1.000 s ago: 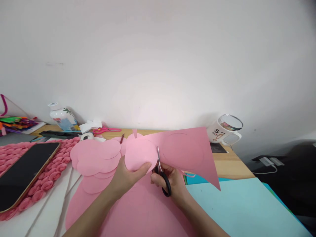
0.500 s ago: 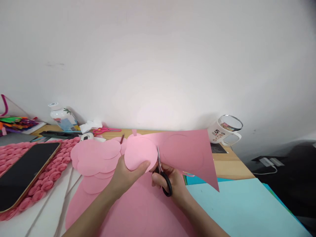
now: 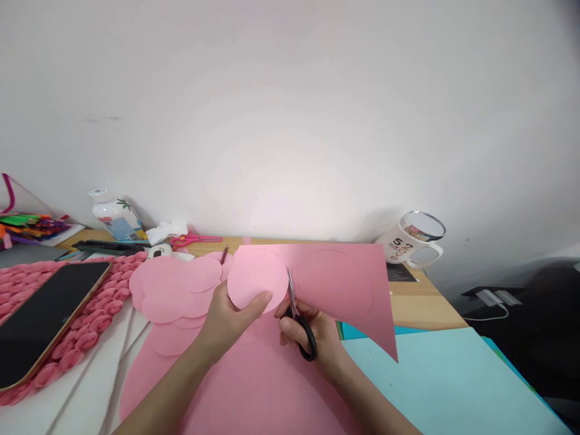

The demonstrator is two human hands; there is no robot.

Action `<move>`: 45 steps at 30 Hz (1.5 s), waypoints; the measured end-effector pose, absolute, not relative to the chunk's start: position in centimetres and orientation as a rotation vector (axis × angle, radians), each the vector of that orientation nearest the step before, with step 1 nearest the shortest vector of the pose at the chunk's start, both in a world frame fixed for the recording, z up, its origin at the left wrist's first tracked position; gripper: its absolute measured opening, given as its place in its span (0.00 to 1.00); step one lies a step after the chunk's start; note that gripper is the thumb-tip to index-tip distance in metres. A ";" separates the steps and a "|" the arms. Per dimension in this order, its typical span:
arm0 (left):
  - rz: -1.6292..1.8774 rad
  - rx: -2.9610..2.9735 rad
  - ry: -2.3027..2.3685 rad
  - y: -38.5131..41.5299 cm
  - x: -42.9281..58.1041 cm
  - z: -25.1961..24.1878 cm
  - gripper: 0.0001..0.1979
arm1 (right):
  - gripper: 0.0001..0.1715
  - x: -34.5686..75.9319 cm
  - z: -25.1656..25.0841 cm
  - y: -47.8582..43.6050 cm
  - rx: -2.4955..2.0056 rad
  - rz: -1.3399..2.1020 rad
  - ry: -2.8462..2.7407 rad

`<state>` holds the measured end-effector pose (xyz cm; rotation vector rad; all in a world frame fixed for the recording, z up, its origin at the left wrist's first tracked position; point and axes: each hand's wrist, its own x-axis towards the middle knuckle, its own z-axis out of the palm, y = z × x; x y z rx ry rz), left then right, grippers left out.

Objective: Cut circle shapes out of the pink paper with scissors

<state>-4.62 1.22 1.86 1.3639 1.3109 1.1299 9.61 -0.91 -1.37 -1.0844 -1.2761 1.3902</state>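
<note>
My left hand [image 3: 226, 317] pinches a round pink paper circle [image 3: 256, 278] that is part of a pink paper sheet [image 3: 344, 284] held up above the table. My right hand [image 3: 312, 338] grips black-handled scissors [image 3: 296, 317], with the blades upright in the sheet along the circle's right edge. A second circle outline is faintly drawn on the sheet to the right. Several cut pink circles [image 3: 176, 287] lie piled on the table left of my hands. A larger pink sheet [image 3: 254, 386] lies under my arms.
A phone [image 3: 43, 317] rests on a pink rose mat [image 3: 86, 332] at left. A bottle [image 3: 115, 217], pink scissors [image 3: 193, 238] and coloured sticks [image 3: 27, 223] stand along the wall. A white mug [image 3: 410, 241] sits right, light blue paper [image 3: 444, 380] near it.
The pink sheet has turned slightly clockwise, its right corner dropping and its top edge levelling. The scissors have moved a little further up the circle's edge. Both hands stay in place.
</note>
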 end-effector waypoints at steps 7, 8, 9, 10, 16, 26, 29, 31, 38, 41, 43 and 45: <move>1.122 1.399 1.335 1.3 -4.8 1.8 0.11 | 0.05 9.6 -1.9 -0.9 -1.054 1.385 -1.272; 1.106 1.408 1.331 1.4 -4.9 1.8 0.11 | 0.04 9.6 -2.0 -0.9 -1.052 1.386 -1.274; 1.094 1.415 1.327 1.4 -4.9 1.8 0.11 | 0.04 9.7 -2.0 -0.9 -1.055 1.387 -1.273; 1.088 1.420 1.323 1.5 -5.0 1.7 0.11 | 0.04 9.7 -2.2 -0.9 -1.063 1.385 -1.270; 1.104 1.411 1.278 1.6 -5.1 1.7 0.10 | 0.06 9.8 -2.7 -0.9 -1.060 1.398 -1.275; 1.184 1.299 1.170 1.1 -4.3 1.4 0.10 | 0.06 9.9 -2.8 -1.2 -1.010 1.431 -1.248; 1.132 1.285 1.107 0.8 -3.7 1.2 0.08 | 0.05 9.8 -2.6 -1.2 -0.969 1.484 -1.244; 1.105 1.273 1.104 0.9 -3.6 0.8 0.10 | 0.05 9.8 -2.6 -1.1 -0.952 1.543 -1.221; 1.332 1.191 1.034 2.5 -4.7 -0.3 0.11 | 0.09 9.9 -2.8 -1.2 -0.827 1.713 -1.285; 1.335 1.127 0.998 2.7 -4.9 0.0 0.12 | 0.13 10.0 -2.8 -1.4 -0.663 1.708 -1.286; 1.315 1.131 0.985 2.7 -5.0 0.1 0.11 | 0.21 10.1 -2.7 -1.4 -0.621 1.650 -1.242; 1.303 1.184 0.974 2.6 -5.1 0.1 0.09 | 0.26 10.2 -2.5 -1.3 -0.660 1.573 -1.203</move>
